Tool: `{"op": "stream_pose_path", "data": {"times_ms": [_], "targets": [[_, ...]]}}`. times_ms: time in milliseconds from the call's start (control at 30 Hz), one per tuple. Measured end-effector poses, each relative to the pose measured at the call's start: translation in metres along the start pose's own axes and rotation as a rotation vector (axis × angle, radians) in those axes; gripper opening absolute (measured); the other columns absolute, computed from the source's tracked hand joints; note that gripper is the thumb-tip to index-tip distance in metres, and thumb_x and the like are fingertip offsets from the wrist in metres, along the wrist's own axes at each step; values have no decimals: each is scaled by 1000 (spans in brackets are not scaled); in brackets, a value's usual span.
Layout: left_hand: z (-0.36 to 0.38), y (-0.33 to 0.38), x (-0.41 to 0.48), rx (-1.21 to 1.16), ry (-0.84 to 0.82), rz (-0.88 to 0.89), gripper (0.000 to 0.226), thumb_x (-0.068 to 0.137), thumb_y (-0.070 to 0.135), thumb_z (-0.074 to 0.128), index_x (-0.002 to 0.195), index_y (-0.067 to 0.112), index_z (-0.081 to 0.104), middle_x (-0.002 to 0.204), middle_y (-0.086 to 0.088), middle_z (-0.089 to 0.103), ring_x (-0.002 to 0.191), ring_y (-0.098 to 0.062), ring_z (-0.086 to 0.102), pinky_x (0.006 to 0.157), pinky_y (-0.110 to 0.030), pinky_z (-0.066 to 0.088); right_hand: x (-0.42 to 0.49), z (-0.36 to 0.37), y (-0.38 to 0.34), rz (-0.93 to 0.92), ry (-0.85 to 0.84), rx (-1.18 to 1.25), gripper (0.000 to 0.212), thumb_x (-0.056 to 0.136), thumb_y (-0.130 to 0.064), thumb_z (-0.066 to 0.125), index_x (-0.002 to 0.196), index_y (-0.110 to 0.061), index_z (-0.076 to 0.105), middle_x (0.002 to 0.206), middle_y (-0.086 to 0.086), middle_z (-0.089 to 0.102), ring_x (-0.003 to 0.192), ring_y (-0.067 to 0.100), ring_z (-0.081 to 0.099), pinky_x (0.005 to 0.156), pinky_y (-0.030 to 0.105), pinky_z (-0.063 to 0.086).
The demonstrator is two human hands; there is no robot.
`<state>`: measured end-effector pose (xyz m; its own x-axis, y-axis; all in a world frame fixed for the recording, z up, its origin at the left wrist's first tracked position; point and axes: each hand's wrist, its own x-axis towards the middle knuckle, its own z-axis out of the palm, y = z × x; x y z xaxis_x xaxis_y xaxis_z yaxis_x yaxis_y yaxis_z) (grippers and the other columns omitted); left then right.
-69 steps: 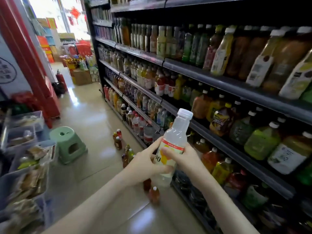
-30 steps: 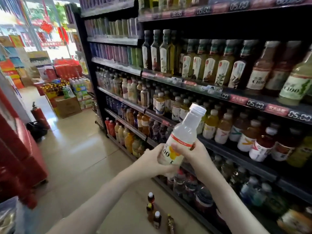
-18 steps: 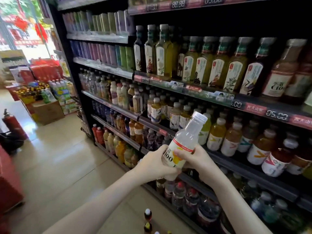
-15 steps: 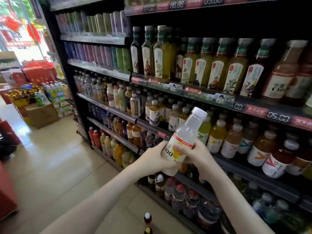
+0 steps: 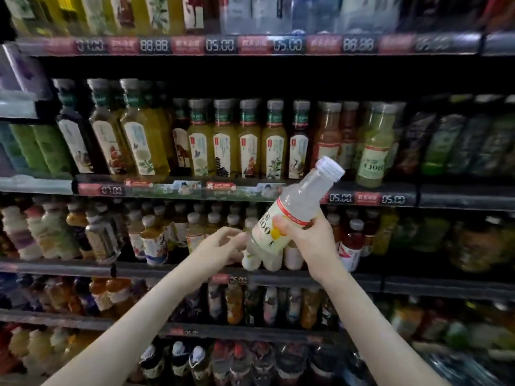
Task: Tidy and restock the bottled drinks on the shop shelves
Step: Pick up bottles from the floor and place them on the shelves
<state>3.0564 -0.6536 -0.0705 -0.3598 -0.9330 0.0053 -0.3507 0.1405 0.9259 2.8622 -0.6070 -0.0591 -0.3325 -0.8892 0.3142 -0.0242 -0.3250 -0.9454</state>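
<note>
- Your right hand (image 5: 310, 242) grips the pale bottle (image 5: 296, 204) round its label, with the white cap tilted up and to the right.
- Your left hand (image 5: 220, 246), fingers loose and apart, sits just left of the bottle's base; whether it touches cannot be told.
- The bottle hangs near you, in front of the stocked shelves (image 5: 55, 265), before a row of small bottles (image 5: 195, 232).

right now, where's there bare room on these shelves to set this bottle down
Likeliest: the front edge left of the green bottle, ahead of the set-back red bottles, partly hidden by the held bottle. A dark gap also shows left of the left hand. Other rows look packed.
</note>
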Motion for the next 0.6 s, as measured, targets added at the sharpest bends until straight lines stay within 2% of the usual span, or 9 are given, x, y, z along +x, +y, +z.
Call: {"op": "stream_pose_path", "data": {"times_ms": [100, 167, 233, 300, 400, 500, 567, 600], "targets": [[22, 10, 19, 42, -8, 108, 9, 95, 35, 54, 103, 33, 59, 103, 8, 68, 90, -3, 67, 81, -21, 53, 3, -29, -8, -51, 133, -28, 65, 64, -29, 87, 121, -16, 58, 110, 5, 70, 100, 24, 66, 81, 39, 53], [39, 21, 31, 75, -15, 173, 12, 94, 31, 56, 106, 31, 60, 104, 12, 67, 95, -4, 64, 85, -23, 51, 3, -52, -12, -89, 216, -83, 67, 66, -28, 87, 123, -15, 56, 112, 6, 69, 101, 26, 66, 82, 41, 54], [58, 34, 40, 117, -30, 246, 16, 94, 31, 57, 110, 30, 60, 103, 18, 64, 96, 2, 60, 80, -13, 49, 3, -76, -15, -123, 287, -126, 62, 71, -19, 85, 125, -14, 55, 115, 5, 67, 106, 22, 64, 92, 47, 53], [76, 48, 50, 139, -27, 317, 15, 94, 31, 57, 109, 33, 60, 100, 22, 62, 92, 10, 56, 69, -4, 44, 3, -102, -19, -152, 359, -163, 63, 70, -21, 85, 125, -15, 55, 116, 4, 67, 107, 20, 64, 95, 50, 51], [102, 70, 65, 153, 22, 425, 13, 94, 27, 57, 104, 34, 59, 95, 20, 63, 90, 5, 58, 72, -8, 43, 9, -134, -26, -225, 462, -186, 71, 60, -40, 84, 122, -23, 54, 117, -3, 66, 108, 11, 63, 96, 43, 52], [136, 100, 90, 173, 100, 537, 17, 93, 22, 58, 107, 30, 58, 100, 12, 63, 93, 0, 58, 79, -13, 44, 34, -171, -30, -342, 607, -153, 64, 69, -27, 84, 122, -36, 49, 123, -10, 60, 114, 5, 58, 101, 36, 48], [161, 119, 110, 178, 154, 578, 23, 92, 23, 59, 114, 27, 57, 107, 9, 61, 98, -4, 58, 84, -15, 46, 59, -198, -31, -401, 657, -107, 68, 73, -21, 84, 128, -34, 46, 128, -15, 56, 117, 1, 55, 102, 31, 46], [173, 128, 120, 189, 179, 581, 28, 92, 25, 59, 119, 24, 55, 112, 6, 60, 102, -7, 58, 88, -21, 48, 72, -211, -32, -415, 649, -97, 72, 73, -20, 84, 133, -31, 45, 129, -16, 55, 118, 0, 55, 101, 27, 46]]}}
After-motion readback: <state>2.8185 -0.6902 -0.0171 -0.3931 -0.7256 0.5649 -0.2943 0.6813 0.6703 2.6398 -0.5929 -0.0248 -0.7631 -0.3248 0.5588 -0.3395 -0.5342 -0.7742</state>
